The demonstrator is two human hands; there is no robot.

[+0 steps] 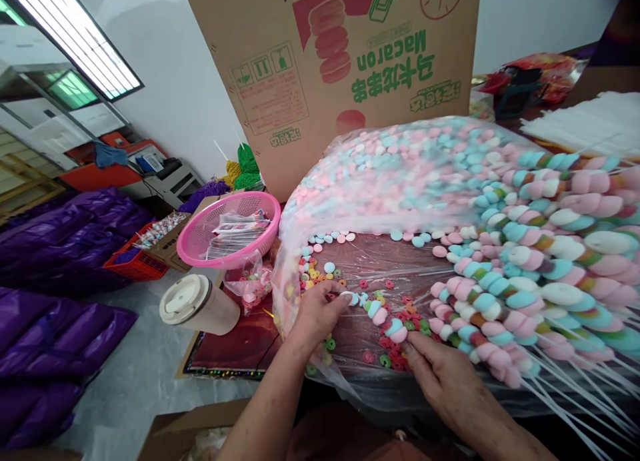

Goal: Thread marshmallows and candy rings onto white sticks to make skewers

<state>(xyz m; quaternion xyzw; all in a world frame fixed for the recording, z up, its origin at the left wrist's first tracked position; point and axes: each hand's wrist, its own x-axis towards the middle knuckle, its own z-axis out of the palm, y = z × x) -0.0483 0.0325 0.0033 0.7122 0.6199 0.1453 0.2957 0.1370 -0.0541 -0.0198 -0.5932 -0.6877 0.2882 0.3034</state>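
Note:
My left hand (320,311) is closed in a pinch at the upper end of a candy skewer (374,311), where a white and pale-blue piece sits at the fingertips. The skewer slants down to the right, carrying pink, blue and white soft candies. Its lower end is gripped by my right hand (443,374), beside a pink and blue piece; the stick itself is mostly hidden there. Small coloured ring candies (397,354) lie on the plastic sheet (345,374) under and around the skewer. Behind my hands a large heap of pastel candies (390,174) is partly blurred.
Many loaded skewers (540,268) are stacked at the right, sticks pointing towards me. A pink basket (186,246) with printed packets and a lidded cup (220,314) stand at the left. A tall cardboard box (300,54) rises behind the heap. White sticks (595,124) lie at the back right.

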